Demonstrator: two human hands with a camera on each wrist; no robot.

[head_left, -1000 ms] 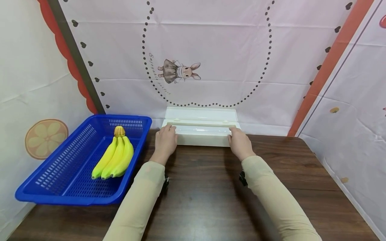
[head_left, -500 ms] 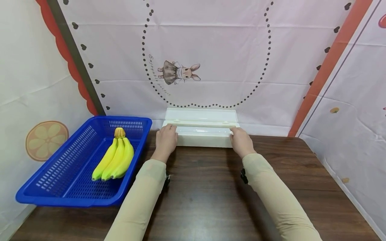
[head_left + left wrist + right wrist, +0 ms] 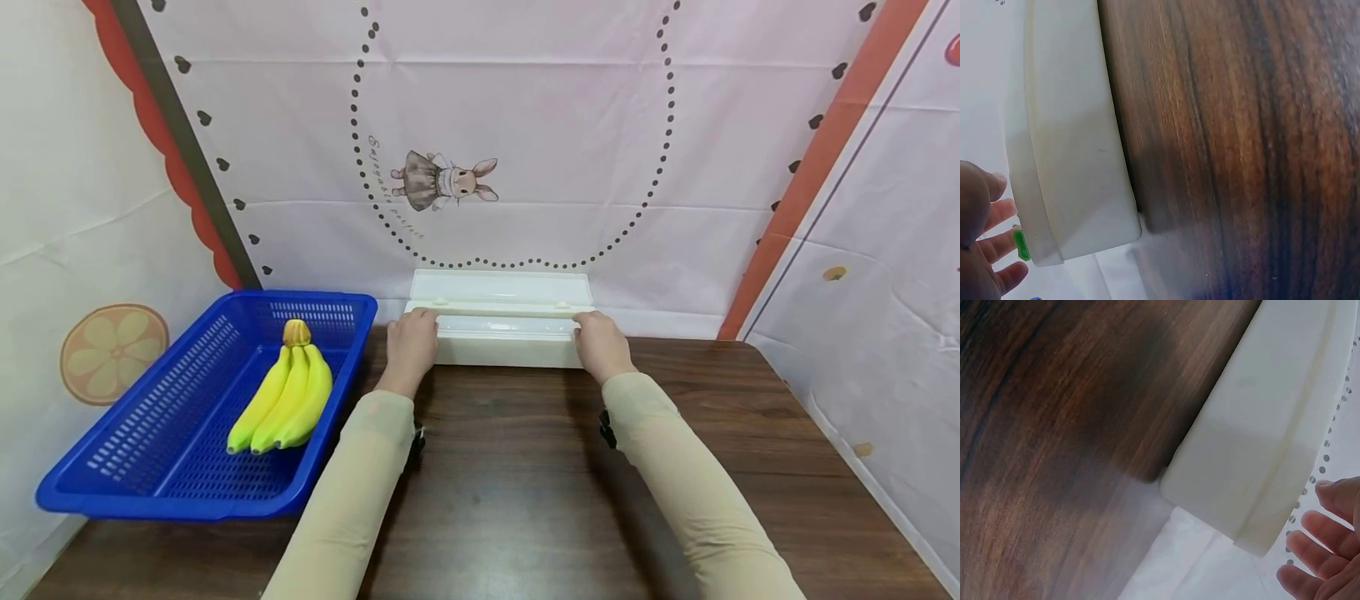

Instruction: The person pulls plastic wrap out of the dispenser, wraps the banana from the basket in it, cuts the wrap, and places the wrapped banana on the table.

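Note:
A long white box (image 3: 510,352), which looks like a cling film dispenser, stands at the back of the table with its hinged lid (image 3: 501,287) raised against the wall. A shiny clear surface shows along its top. At its left end is my left hand (image 3: 412,344); in the left wrist view its spread, slightly bent fingers reach the box's upper edge near a small green piece (image 3: 1021,245). My right hand (image 3: 602,344) is at the right end. Its loosely bent fingers (image 3: 1314,556) appear just off the upper edge in the right wrist view, holding nothing visible.
A blue plastic basket (image 3: 180,507) stands on the left of the table, with a bunch of yellow bananas (image 3: 288,400) inside. Brown wood-grain tabletop (image 3: 502,483) lies between my forearms. Printed cloth walls (image 3: 570,125) enclose the back and sides.
My right hand has shifted slightly to the right along the end of the box. The left hand stays almost in place. Box, raised lid and basket look unmoved.

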